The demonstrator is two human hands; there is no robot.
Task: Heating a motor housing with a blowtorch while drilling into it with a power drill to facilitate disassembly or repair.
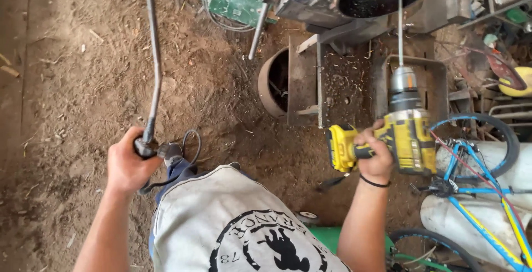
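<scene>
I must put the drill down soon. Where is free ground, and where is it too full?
Bare dirt floor lies left of the long rod held by the left hand. Right of the drill in the right hand, it is crowded: blue bicycle, metal frame, scrap.

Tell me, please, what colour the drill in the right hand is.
Yellow and black drill, seen in the head view.

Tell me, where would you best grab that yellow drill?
By the handle below the yellow drill body, coming from the near side, as the right hand does. The handle is narrow enough to wrap, and the long bit points away, so the front is best left alone.
</scene>
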